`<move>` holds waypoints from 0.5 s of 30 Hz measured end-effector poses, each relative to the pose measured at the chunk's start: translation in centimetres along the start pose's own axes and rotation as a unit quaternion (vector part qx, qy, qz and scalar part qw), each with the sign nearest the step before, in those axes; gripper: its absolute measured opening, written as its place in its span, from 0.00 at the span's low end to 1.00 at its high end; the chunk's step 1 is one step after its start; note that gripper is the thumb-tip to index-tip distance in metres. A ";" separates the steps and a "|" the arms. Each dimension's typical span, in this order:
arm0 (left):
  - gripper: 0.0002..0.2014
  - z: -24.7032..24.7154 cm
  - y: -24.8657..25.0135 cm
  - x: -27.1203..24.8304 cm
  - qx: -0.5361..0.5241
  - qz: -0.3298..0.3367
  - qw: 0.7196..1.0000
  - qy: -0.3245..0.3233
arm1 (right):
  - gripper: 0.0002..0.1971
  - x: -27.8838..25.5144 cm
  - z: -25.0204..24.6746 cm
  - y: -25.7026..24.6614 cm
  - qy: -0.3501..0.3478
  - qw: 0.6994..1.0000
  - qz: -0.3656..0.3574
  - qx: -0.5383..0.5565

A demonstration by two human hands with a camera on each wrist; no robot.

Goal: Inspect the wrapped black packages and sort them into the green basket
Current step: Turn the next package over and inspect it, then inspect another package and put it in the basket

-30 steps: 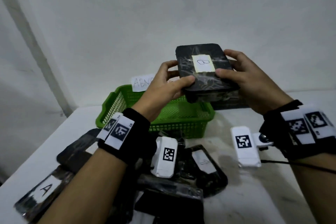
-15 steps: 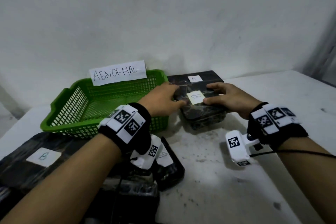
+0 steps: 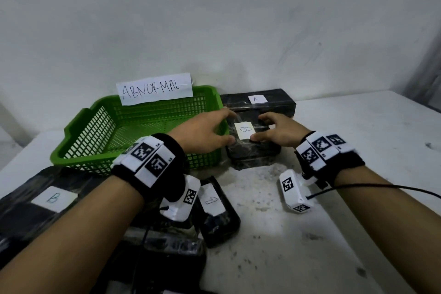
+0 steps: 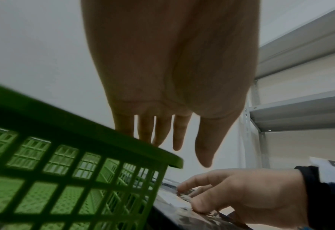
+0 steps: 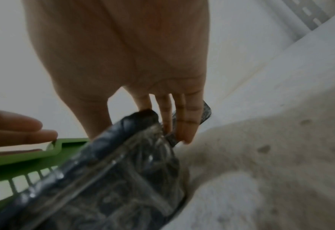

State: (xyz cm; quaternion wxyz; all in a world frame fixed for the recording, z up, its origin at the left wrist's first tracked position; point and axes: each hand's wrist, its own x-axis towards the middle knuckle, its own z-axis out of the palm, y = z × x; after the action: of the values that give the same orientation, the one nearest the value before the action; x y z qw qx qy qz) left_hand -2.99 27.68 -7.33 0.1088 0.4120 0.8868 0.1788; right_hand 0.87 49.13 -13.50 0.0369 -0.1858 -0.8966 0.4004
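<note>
A wrapped black package labelled B (image 3: 253, 153) lies right of the green basket (image 3: 78, 126), in front of a black package labelled A (image 3: 274, 100). My right hand (image 3: 279, 131) grips its right part, thumb at the near edge and fingers over the far edge; the right wrist view shows the package (image 5: 123, 179) between thumb and fingers. My left hand (image 3: 205, 133) reaches over the basket's right corner with straight fingers (image 4: 178, 140) at the package's left edge and holds nothing. The basket (image 4: 84, 132) looks empty.
A paper sign reading ABNORMAL (image 3: 155, 89) stands on the basket's back wall. More wrapped black packages (image 3: 52, 198) are piled at the near left, one under my left wrist (image 3: 214, 203). The white table (image 3: 334, 222) stretches right; grey shelving (image 4: 300, 109) stands beyond.
The B package was held up in both hands a second ago; it has come down onto the table right of the basket. My left fingers have loosened from it.
</note>
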 end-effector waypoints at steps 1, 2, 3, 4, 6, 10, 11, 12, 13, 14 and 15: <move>0.26 -0.2 0.0 -0.2 -0.006 0.004 1.000 0.012 | 0.39 -0.3 -0.3 -0.3 0.013 1.000 -0.017 -0.009; 0.26 -0.6 0.0 -0.6 -0.009 0.008 1.000 0.026 | 0.38 -0.7 -0.7 -0.9 0.034 0.998 -0.040 -0.017; 0.25 -1.1 -0.3 -1.2 -0.010 0.010 0.999 0.045 | 0.35 -1.2 -1.0 -1.9 0.061 0.996 -0.065 -0.028; 0.24 -1.8 -0.6 -1.7 -0.015 0.012 0.998 0.064 | 0.32 -1.7 -1.5 -3.1 0.090 0.991 -0.089 -0.038; 0.22 -3.5 -1.6 -3.5 -0.044 0.010 0.993 0.112 | 0.24 -3.0 -1.9 -6.5 0.115 0.983 -0.138 -0.024; 0.16 -7.2 -6.2 -8.3 -0.097 -0.057 0.978 0.178 | 0.12 -5.5 0.2 -14.6 0.043 0.970 -0.235 0.039; 0.17 -7.9 -7.5 -9.5 -0.097 -0.083 0.976 0.175 | 0.11 -6.0 1.4 -16.2 0.015 0.968 -0.249 0.028; 0.19 -8.4 -8.9 -10.8 -0.089 -0.113 0.976 0.166 | 0.11 -6.5 2.7 -18.0 -0.022 0.965 -0.260 0.003; 0.22 -8.9 -10.5 -12.7 -0.068 -0.152 0.975 0.150 | 0.13 -6.9 4.5 -19.7 -0.071 0.960 -0.269 -0.031; 0.25 -9.1 -11.6 -14.1 -0.037 -0.192 0.973 0.124 | 0.16 -7.4 5.9 -20.9 -0.123 0.952 -0.269 -0.074; 0.27 -9.2 -13.2 -16.0 -0.005 -0.240 0.966 0.097 | 0.18 -7.8 7.7 -22.2 -0.177 0.939 -0.269 -0.121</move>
State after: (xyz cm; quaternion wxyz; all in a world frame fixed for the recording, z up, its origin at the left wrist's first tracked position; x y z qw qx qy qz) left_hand -5.04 5.44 -3.55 0.0644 0.1672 0.9651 0.1908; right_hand -0.31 27.36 -1.80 -0.0388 0.1333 -0.9468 0.2903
